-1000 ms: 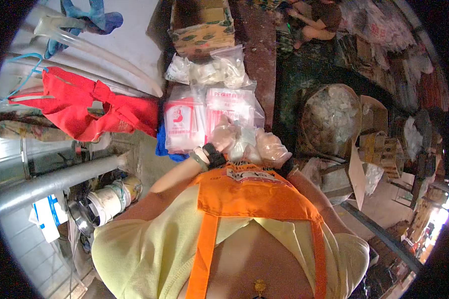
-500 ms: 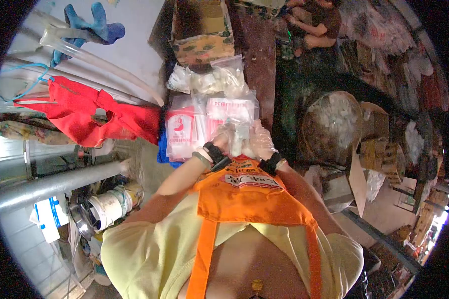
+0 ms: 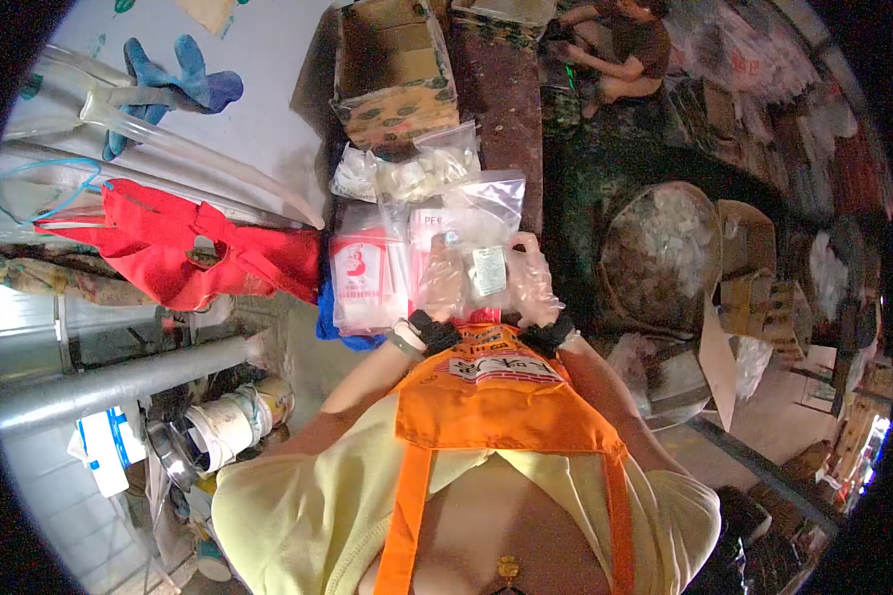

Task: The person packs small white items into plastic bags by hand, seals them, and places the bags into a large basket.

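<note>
A clear plastic bag with a small white label (image 3: 488, 272) lies between my two hands. My left hand (image 3: 442, 280), in a thin clear glove, is on the bag's left side, its fingers closed on the plastic. On the right side my right hand (image 3: 533, 282), gloved too, has its fingers bent round the bag's edge. Beneath and beyond are pink-and-white printed packets (image 3: 427, 220). To their left lies a clear bag with a red print (image 3: 359, 266). Small bags with pale contents (image 3: 407, 177) lie behind them.
An open cardboard box (image 3: 397, 109) stands beyond the bags. On the left are a red apron (image 3: 159, 243), blue gloves (image 3: 174, 89) and clear tubes. A co-worker (image 3: 625, 50) sits at the upper right. A large round sack (image 3: 662, 253) stands on the right.
My hands have moved slightly apart, and the labelled bag between them now lies flatter, its label showing more fully. The view has shifted a little.
</note>
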`<state>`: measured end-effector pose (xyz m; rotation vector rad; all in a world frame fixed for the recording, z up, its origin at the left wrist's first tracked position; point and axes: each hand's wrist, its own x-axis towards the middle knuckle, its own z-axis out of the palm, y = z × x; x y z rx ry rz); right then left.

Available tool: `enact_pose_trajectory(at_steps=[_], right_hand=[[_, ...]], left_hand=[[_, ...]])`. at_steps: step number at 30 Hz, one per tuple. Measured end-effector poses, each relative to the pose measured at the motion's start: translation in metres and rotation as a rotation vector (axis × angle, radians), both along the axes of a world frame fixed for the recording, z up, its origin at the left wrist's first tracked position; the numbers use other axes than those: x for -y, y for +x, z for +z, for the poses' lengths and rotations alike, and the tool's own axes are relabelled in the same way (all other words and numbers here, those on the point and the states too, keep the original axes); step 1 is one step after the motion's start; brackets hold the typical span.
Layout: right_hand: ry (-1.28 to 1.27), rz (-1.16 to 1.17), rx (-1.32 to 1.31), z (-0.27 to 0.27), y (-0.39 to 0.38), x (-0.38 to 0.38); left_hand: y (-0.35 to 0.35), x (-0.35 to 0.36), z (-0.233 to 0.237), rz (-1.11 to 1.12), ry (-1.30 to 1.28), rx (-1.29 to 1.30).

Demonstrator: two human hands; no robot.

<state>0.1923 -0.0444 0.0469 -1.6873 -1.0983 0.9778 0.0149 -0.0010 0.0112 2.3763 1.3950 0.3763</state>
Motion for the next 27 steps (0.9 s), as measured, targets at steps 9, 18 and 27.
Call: enact_pose_trajectory(at_steps=[9,18,27], right_hand=[[0.276,0.209,0.122,-0.006,0.029,0.025],[-0.25,0.106,-1.128,0.017,0.008,0.043],[0.265,0.478,0.169,-0.074,0.05,0.069]], left_hand=[[-0.001,0.002,0.025,0.196,-1.159,1.126],[0.006,0.0,0.034,-0.123,-0.476,0.372],[0.025,-0.001,0.064,-0.107,-0.032,0.273]])
